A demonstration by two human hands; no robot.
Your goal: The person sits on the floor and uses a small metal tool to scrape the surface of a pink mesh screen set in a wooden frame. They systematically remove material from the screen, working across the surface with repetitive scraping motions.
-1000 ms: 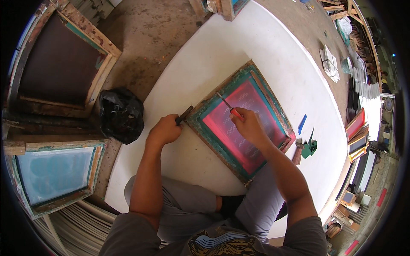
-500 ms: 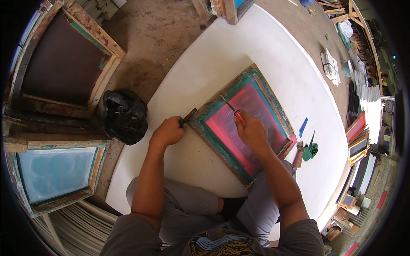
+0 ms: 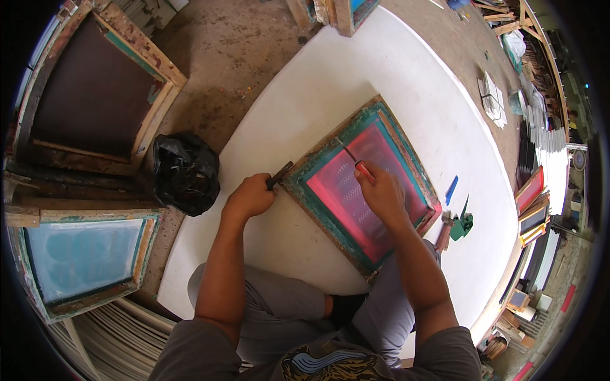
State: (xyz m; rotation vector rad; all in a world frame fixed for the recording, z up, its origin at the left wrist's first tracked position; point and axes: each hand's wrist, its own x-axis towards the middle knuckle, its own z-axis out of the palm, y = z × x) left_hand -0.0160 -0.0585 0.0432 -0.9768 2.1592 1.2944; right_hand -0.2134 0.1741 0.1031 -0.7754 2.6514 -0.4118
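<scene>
A wooden screen-printing frame [image 3: 330,219] with pink and teal mesh lies at an angle on the white board before me. My right hand [image 3: 384,193] is closed around the red handle of a screwdriver [image 3: 364,169]. Its thin shaft points up and left over the mesh, with the tip near the upper left bar of the frame. Beside the frame's left corner, my left hand [image 3: 251,195] grips a dark, narrow tool [image 3: 281,173] whose kind I cannot make out. The end of that tool is close to the corner; whether they touch is unclear.
Right of the frame lie a wooden-handled tool [image 3: 443,233], a green scrap [image 3: 463,222] and a blue strip [image 3: 451,189]. A black plastic bag [image 3: 185,171] sits at the white board's [image 3: 330,70] left edge. Other screen frames, one dark [image 3: 95,89] and one pale blue [image 3: 86,257], stand left.
My right hand has moved slightly right with the screwdriver, and the shaft's tip has shifted a little up and right. My left hand and the frame stay where they were.
</scene>
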